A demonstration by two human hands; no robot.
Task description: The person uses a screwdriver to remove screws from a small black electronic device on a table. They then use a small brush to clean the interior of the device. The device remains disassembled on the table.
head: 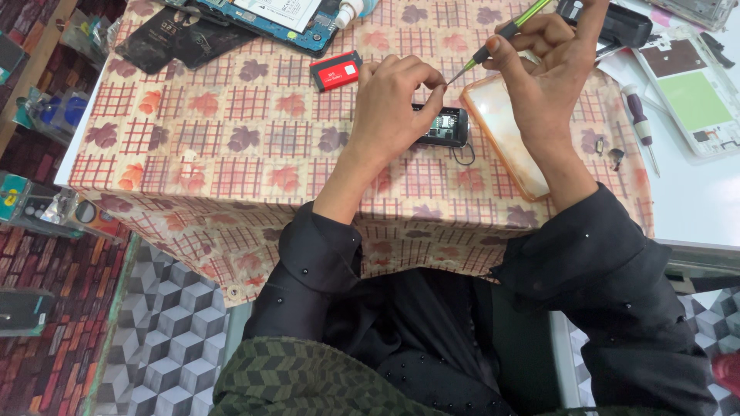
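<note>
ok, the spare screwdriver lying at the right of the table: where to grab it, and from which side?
Take the spare screwdriver by its thick purple-and-white handle, coming from above with fingers across its width. It lies flat on the white surface, handle toward the far edge, thin shaft and tip pointing near. The handle is the widest part and nothing touches it; the shaft is probably too slim to pinch well.

Both arms are extending forward in black sleeves, forearms bare from the cuffs. The left hand (389,108) is curling palm-down, its fingertips pinching together at the far side. The right hand (547,69) is arching above and to the right of it, fingers bunching in a pen-style grip, the wrist bending downward.
</note>
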